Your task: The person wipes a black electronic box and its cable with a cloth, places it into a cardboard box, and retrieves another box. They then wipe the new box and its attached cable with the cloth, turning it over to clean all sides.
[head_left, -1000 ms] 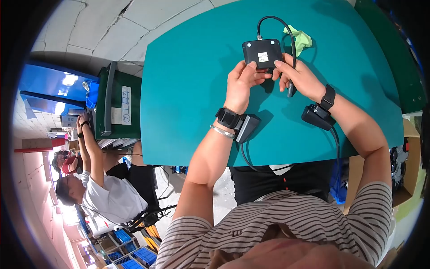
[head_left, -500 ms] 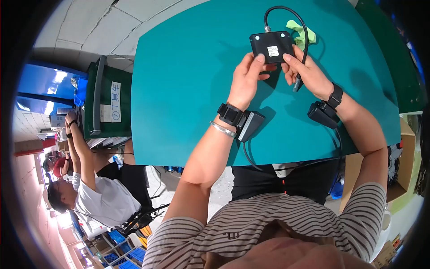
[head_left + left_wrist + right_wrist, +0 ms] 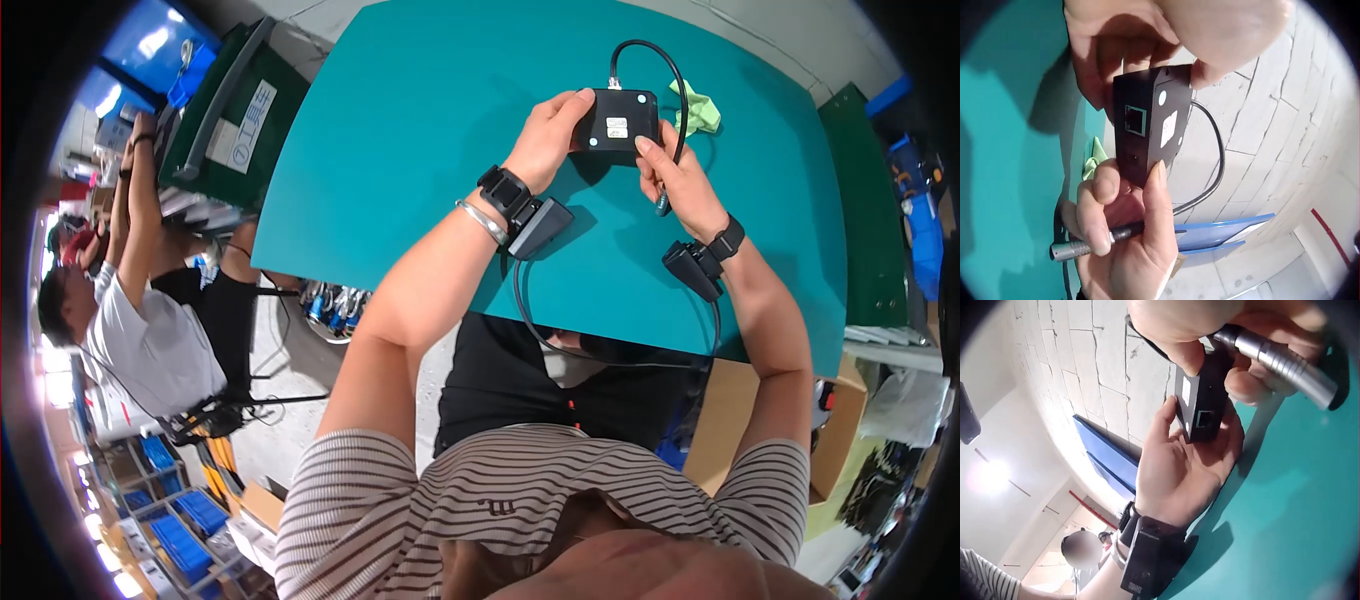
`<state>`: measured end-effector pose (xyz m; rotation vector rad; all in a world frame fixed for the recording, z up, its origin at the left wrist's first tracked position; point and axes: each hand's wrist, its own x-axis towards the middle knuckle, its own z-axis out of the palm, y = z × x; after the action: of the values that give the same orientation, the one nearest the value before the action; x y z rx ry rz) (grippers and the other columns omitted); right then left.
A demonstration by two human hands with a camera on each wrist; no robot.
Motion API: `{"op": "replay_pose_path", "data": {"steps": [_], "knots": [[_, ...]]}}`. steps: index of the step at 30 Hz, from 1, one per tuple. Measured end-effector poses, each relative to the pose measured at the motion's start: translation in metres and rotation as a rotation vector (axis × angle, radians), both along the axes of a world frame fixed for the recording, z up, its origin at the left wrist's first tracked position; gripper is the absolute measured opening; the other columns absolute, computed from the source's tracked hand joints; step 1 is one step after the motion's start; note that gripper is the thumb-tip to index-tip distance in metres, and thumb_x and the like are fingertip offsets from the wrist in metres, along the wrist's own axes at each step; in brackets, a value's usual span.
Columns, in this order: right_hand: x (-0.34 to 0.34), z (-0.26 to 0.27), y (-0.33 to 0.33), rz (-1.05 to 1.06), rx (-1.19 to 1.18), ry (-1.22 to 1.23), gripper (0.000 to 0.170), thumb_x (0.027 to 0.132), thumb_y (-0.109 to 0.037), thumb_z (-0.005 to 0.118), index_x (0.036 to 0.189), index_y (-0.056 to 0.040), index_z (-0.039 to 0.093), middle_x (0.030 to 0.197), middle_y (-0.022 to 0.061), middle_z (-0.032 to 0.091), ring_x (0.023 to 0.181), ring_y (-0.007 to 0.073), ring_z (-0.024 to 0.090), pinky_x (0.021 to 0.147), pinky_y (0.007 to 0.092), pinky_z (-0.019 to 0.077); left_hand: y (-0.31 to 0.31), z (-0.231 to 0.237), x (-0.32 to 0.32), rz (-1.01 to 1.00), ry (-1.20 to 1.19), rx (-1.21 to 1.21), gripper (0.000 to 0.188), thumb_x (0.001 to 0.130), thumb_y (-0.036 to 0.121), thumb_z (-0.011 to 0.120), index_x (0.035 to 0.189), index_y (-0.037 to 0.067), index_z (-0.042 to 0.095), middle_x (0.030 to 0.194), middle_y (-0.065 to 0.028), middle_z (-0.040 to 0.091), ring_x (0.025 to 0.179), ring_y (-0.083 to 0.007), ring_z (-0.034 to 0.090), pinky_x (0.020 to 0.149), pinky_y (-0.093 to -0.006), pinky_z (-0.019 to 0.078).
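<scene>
A flat black box [image 3: 625,122] with white labels and round pale dots is held above the table by both hands. The left hand [image 3: 545,140] grips its left side, thumb on the upper face. At its lower right corner the right hand [image 3: 682,178] pinches the box and also holds the cable's metal connector [image 3: 1285,369] between its fingers. The black cable [image 3: 682,85] loops from the box's far edge round to that hand. A square port [image 3: 1134,120] shows on the box's side in the left wrist view.
A crumpled light green cloth [image 3: 702,112] lies on the green table [image 3: 420,130] beyond the right hand. Green cabinets stand at both sides, the left one [image 3: 240,110] labelled. A cardboard box [image 3: 735,425] is below the near right edge. Another person [image 3: 150,330] sits at the left.
The left hand has shifted from the box's near edge to its left side. The head view has turned, showing more of the right cabinet. The right hand keeps its hold on box and connector.
</scene>
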<state>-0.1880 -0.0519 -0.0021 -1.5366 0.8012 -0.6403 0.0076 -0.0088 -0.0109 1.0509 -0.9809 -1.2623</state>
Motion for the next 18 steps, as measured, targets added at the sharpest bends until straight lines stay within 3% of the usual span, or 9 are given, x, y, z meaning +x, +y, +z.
{"op": "replay_pose_path", "data": {"steps": [4,6,12,14,16,18], "knots": [[-0.001,-0.003,0.0,-0.013,0.074,-0.091,0.024,0.094,-0.029,0.055,0.103,-0.0072,0.05,0.067,-0.0007,0.048,0.05,0.0075,0.047,0.046,0.0213,0.0369,-0.002,-0.007,-0.001,0.005,-0.022,-0.033,0.045,0.097,0.04,0.048,0.115,0.001,0.057,0.103,-0.0061,0.063,0.093,-0.0137,0.059,0.084,-0.0312,0.0463],[-0.003,-0.003,0.002,-0.003,0.076,-0.081,0.027,0.094,-0.03,0.055,0.106,-0.0068,0.051,0.069,-0.0002,0.05,0.051,0.0068,0.047,0.047,0.0211,0.0382,-0.004,-0.01,-0.004,0.057,-0.056,-0.033,0.044,0.095,0.04,0.051,0.108,-0.001,0.061,0.089,-0.004,0.063,0.074,-0.0106,0.055,0.067,-0.0271,0.0458],[0.001,-0.006,0.001,-0.021,0.043,-0.056,0.031,0.094,-0.036,0.054,0.104,-0.0067,0.052,0.073,0.0021,0.056,0.052,0.0069,0.052,0.049,0.0201,0.041,-0.012,-0.015,-0.005,0.11,-0.125,-0.016,0.045,0.094,0.041,0.051,0.105,-0.002,0.064,0.087,-0.0053,0.064,0.072,-0.0112,0.055,0.065,-0.0276,0.0453],[-0.001,-0.01,-0.005,-0.018,0.085,-0.071,0.032,0.095,-0.039,0.053,0.098,-0.0078,0.051,0.073,0.0031,0.058,0.053,0.0079,0.054,0.049,0.0201,0.0416,-0.01,-0.013,-0.004,0.045,-0.128,-0.027,0.046,0.094,0.042,0.05,0.108,-0.001,0.063,0.089,-0.0055,0.064,0.073,-0.0118,0.056,0.068,-0.0275,0.0466],[-0.003,-0.011,-0.009,0.011,0.137,-0.075,0.032,0.095,-0.04,0.052,0.098,-0.0078,0.051,0.075,0.0041,0.058,0.054,0.0085,0.055,0.05,0.0204,0.0418,-0.002,-0.004,-0.005,0.012,-0.123,-0.002,0.053,0.096,0.046,0.047,0.116,-0.001,0.058,0.103,-0.0073,0.064,0.09,-0.0144,0.061,0.085,-0.0298,0.047],[-0.011,-0.014,-0.012,0.045,0.15,-0.101,0.03,0.096,-0.038,0.051,0.1,-0.0079,0.051,0.077,0.0055,0.059,0.055,0.0099,0.055,0.05,0.0213,0.0421,-0.001,-0.009,0.001,-0.034,-0.104,-0.034,0.055,0.096,0.049,0.045,0.116,-0.001,0.058,0.102,-0.0079,0.065,0.091,-0.0152,0.061,0.086,-0.0304,0.0473]]}}
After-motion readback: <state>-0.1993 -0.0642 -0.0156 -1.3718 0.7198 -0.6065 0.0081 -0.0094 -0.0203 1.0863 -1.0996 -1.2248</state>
